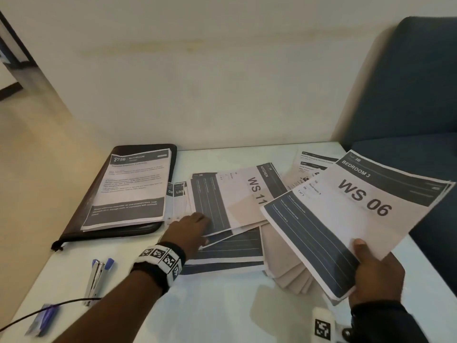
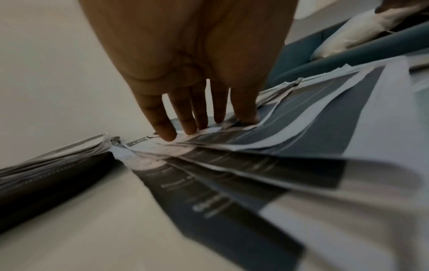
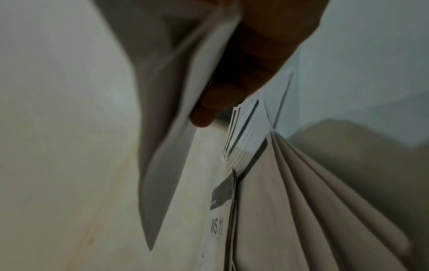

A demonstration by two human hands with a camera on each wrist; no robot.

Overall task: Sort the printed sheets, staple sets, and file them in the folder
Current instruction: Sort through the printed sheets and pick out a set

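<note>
- Right hand [image 1: 373, 271], nearest the head camera: thumb on top and fingers beneath, pinching the near edge of a sheaf headed "BEDROOM 3 / WS 06" [image 1: 358, 211], lifted clear of the white table [image 1: 222, 313].
- Left hand [image 1: 188, 231]: fingers [image 2: 162, 124] straight and spread, tips pressing on the loose spread of printed sheets [image 1: 222, 206] at table centre; "KITCHEN / WS 11" page on top.
- Black folder [image 1: 128, 233] lies flat at left, a "BATHROOM" stack [image 1: 131, 189] on it.
- Stapler [image 1: 95, 280] lies near the left forearm, apart from the sheets.
</note>
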